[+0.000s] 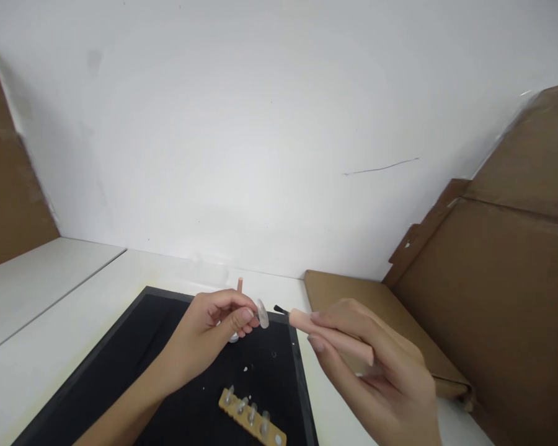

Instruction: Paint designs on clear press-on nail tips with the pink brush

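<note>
My left hand (225, 319) pinches a clear false nail (263, 314) by its lower end between thumb and forefinger, over the black mat. Facing it from the right, my right hand (372, 365) is closed round a thick pale-pink brush (332, 336). The brush's dark bristles (279, 309) point at the nail, a small gap apart. Below them, a yellowish strip stand (252, 419) on the mat carries several clear false nails. A slim pink stick (240, 285) rises behind my left hand. Something small and whitish (234, 337) under that hand is mostly hidden.
The black mat (116, 365) lies on a white table (41, 297), with small white specks on it. A flat cardboard box (348, 291) rests at the back right. Cardboard panels stand at the left (9, 167) and right (502, 291), with a white wall (242, 136) behind.
</note>
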{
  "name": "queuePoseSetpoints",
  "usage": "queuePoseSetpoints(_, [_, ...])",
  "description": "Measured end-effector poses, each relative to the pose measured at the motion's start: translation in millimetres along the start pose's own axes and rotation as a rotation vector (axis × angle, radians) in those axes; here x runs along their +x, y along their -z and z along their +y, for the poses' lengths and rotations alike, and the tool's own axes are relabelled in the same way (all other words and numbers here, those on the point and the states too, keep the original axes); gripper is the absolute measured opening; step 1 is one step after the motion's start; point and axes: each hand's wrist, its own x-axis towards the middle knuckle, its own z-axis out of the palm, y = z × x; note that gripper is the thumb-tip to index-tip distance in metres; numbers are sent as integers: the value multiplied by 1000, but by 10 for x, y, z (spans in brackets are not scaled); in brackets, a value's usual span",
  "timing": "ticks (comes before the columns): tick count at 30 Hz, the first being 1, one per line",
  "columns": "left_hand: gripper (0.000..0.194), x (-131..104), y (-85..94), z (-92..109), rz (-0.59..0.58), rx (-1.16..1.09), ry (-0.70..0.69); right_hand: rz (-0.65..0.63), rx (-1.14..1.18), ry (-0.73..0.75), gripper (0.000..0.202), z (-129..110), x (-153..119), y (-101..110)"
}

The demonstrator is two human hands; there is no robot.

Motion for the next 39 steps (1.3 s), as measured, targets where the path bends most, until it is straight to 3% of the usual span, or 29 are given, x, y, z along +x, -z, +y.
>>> queuePoseSetpoints(12, [14,27,-75,13,-46,40,-8,-18,20,14,29,-48,15,-49])
queuePoseSetpoints(39, [26,47,-82,115,25,131,-55,-203,170,0,25,-87,92,28])
